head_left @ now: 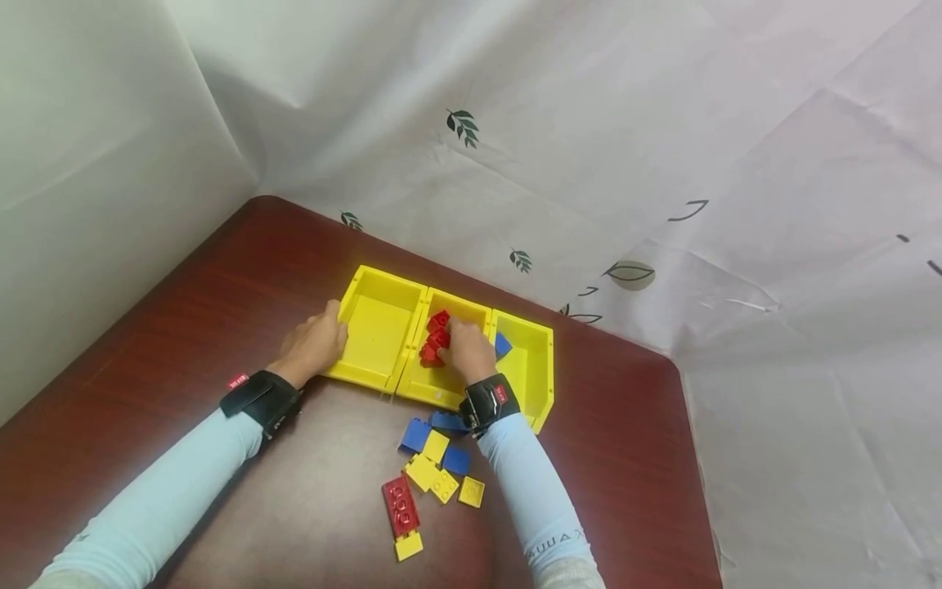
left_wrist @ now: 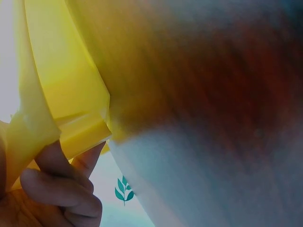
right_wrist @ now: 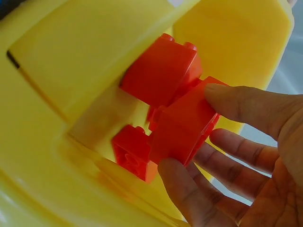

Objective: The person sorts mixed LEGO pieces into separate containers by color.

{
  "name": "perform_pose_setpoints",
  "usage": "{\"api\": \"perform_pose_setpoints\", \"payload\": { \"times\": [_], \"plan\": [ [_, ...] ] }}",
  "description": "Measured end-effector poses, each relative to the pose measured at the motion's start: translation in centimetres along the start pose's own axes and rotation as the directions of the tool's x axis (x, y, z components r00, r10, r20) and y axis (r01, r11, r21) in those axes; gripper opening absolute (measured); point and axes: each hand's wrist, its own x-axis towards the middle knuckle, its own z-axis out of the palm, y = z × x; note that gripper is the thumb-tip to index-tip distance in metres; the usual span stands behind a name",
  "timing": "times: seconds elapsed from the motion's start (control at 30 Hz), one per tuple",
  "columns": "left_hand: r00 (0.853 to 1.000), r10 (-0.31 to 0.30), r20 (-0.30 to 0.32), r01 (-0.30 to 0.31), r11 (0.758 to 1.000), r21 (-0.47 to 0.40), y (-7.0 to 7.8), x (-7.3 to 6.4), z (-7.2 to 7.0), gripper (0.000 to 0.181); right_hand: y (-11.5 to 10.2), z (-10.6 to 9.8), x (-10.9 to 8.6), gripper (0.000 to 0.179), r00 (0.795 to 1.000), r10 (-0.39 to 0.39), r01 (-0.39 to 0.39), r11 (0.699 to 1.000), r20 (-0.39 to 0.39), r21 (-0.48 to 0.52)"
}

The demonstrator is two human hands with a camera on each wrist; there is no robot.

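A yellow three-part tray (head_left: pixel 375 327) lies on the table. At its left end, my left hand (head_left: pixel 312 348) grips the outer wall; curled fingers (left_wrist: pixel 66 191) show at the tray's edge in the left wrist view. My right hand (head_left: pixel 473 350) reaches into the middle compartment. There it pinches a red toy brick (right_wrist: pixel 184 123) between thumb and fingers. Other red bricks (right_wrist: pixel 158 71) touch or lie close to it in the same compartment. A blue brick (head_left: pixel 503 345) sits in the right compartment, partly hidden by the hand. The left compartment holds nothing.
In front of the tray lie loose blue bricks (head_left: pixel 415 434) and several yellow bricks (head_left: pixel 445 486). Nearer to me, a long red brick (head_left: pixel 401 505) adjoins a yellow one (head_left: pixel 408 546). A pale patterned sheet (head_left: pixel 515 164) hangs behind the brown table (head_left: pixel 611 409).
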Motion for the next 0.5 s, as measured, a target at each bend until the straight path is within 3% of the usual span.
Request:
{"api": "perform_pose_setpoints", "payload": {
  "times": [0.27,0.4,0.5],
  "plan": [
    [1.000,-0.009,0.011,0.009,1.000,-0.010,-0.2,0.0,0.0,0.037,0.0,-1.1,-1.6,0.045,0.992,-0.072,0.077,0.996,-0.102,0.044],
    [1.000,-0.008,0.014,0.008,1.000,-0.012,-0.1,0.1,0.0,0.037,-0.3,-2.2,-3.8,0.046,0.974,-0.173,0.182,0.982,-0.146,0.055],
    [1.000,-0.007,0.015,0.007,1.000,-0.016,-0.2,0.1,0.0,0.037,-0.8,-2.7,-5.8,0.045,0.951,-0.280,0.285,0.959,-0.127,0.016]
  ]
}}
